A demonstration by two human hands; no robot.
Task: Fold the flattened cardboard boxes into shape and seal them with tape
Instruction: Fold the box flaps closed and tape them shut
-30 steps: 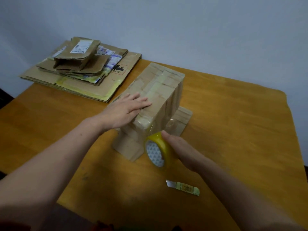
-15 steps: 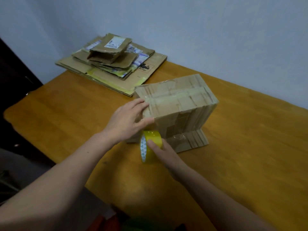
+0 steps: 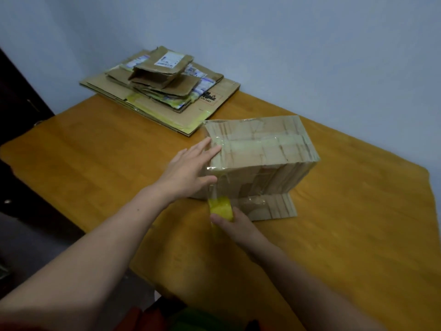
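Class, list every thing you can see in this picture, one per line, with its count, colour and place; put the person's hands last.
box: one, brown, taped, middle of the table; a flap lies flat at its near side
tape roll: one, yellow, at the box's near left corner; a clear strip runs up to the box
cardboard pile: one, brown with labels and yellow tape, table's far left corner
table: one, orange-brown wood, under it all
wall: one, pale blue-grey, behind the table
dark panel: one, near black, left edge; cannot tell what
left hand: flat against the box's left end
right hand: grips the tape roll
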